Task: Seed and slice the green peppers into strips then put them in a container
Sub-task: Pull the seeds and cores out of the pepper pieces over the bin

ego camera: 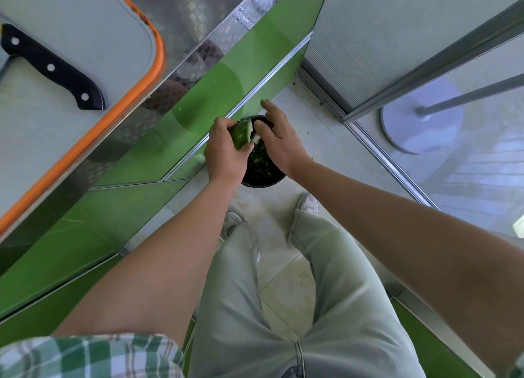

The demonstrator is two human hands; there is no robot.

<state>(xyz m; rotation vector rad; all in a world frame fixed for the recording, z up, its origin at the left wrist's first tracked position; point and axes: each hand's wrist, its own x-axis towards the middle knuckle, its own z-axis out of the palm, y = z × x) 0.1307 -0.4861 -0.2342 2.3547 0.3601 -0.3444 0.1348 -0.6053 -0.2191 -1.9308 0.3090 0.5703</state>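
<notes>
- One knife (54,70) far left, black handle, lying on the grey cutting board (85,14) with the orange rim. No hand on it.
- Board sits on a patterned metal counter (192,17), with green cabinet fronts (198,102) below.
- Left hand (225,153): fingers curled round a green pepper piece (241,135), cut side facing right, held over the bin.
- Pepper handling, my read: light, stiff wall, waxy skin, so slippery if wet. Grip the outer wall as now, not the thin cut edge, which could crack under a squeeze.
- Right hand (279,142): fingers mostly straight and spread, thumb pressing at the white core (256,139). It holds nothing that I can see.
- Black bin (263,184) on the floor, right under both hands, green scraps inside. Looks like the seeding step; this piece is not yet sliced.
- Pale tiled floor (320,139), specks of debris near the bin.
- Far right: frosted sliding door (397,23), with a round white stand base (422,116) beyond it.
</notes>
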